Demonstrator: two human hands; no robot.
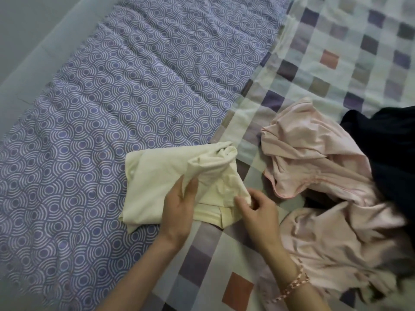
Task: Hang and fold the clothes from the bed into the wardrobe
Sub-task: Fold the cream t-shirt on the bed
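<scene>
Your left hand (pixel 177 209) grips a fold of the cream shirt (pixel 157 176), half-folded between your hands, and your right hand (pixel 258 212) pinches its edge. The pink garment (pixel 314 158) lies just right of your right hand.

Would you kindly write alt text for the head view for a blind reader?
A left hand and a right hand grip a half-folded pale yellow garment on a bed. A crumpled pink garment and a dark garment lie to its right.
</scene>
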